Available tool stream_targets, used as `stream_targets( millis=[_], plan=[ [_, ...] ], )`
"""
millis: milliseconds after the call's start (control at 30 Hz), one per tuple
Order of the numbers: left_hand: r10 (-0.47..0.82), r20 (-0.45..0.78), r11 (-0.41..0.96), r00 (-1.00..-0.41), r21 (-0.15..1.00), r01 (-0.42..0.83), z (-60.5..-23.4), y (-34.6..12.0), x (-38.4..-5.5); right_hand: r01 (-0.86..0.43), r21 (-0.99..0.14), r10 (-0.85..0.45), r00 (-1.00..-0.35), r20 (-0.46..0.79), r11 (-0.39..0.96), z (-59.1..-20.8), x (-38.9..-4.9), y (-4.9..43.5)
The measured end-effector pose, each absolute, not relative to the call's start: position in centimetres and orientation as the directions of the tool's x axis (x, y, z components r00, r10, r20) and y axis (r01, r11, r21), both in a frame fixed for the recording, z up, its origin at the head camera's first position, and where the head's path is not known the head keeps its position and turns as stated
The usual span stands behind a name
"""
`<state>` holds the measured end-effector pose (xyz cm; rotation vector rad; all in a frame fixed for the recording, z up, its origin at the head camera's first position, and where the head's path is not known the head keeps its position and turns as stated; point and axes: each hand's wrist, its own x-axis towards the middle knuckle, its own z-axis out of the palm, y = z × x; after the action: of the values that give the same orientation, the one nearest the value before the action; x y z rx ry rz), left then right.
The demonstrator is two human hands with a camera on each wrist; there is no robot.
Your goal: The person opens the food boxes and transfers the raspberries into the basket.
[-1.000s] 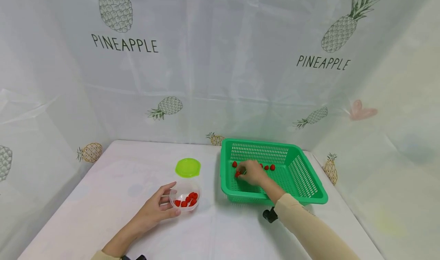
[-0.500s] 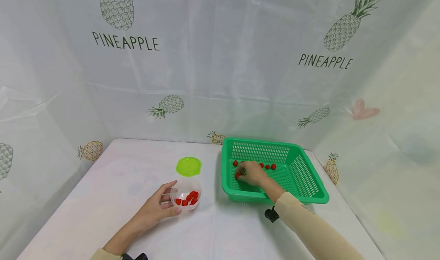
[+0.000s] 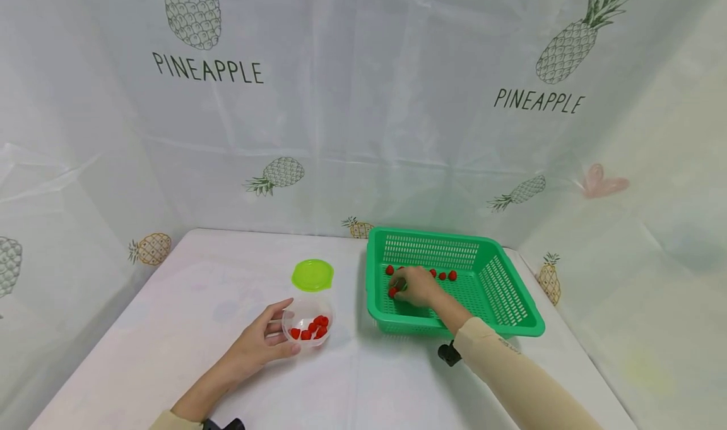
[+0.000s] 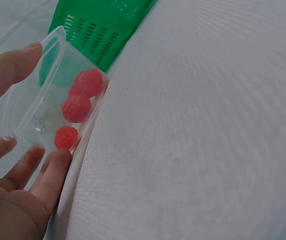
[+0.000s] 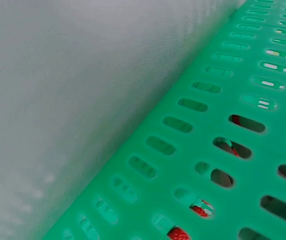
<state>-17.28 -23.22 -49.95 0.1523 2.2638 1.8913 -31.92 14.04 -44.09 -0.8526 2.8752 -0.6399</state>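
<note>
In the head view my left hand (image 3: pixel 258 348) holds a clear round plastic container (image 3: pixel 293 319) on the table, thumb on the near side and fingers on the left. Several red raspberries (image 3: pixel 305 335) lie inside it. The left wrist view shows the thumb by the container's rim (image 4: pixel 58 45), with raspberries (image 4: pixel 76 108) through its wall. My right hand (image 3: pixel 417 286) reaches into the green basket (image 3: pixel 420 322) and pinches a raspberry (image 3: pixel 393 292) near the left wall. In the right wrist view the slotted basket wall (image 5: pixel 208 105) mostly hides that hand.
A lime-green lid (image 3: pixel 312 275) lies flat behind the container. More raspberries (image 3: pixel 452 275) are scattered along the back of the basket floor. The table has a white cover (image 3: pixel 187 310), and a pineapple-printed curtain (image 3: pixel 375 101) hangs behind and at both sides.
The view has shifted very slightly. Both hands stay where they were, the left at the container and the right at the raspberry in the basket.
</note>
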Motion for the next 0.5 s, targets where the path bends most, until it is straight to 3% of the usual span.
stream_targets(
  millis=[500],
  plan=[
    [0.208, -0.072, 0.192, -0.975, 0.981, -0.031, -49.89, -23.27, -17.29, -0.461, -0.449, -0.517, -0.856, -0.002, 0.765, -43.57, -31.85, 14.27]
  ],
)
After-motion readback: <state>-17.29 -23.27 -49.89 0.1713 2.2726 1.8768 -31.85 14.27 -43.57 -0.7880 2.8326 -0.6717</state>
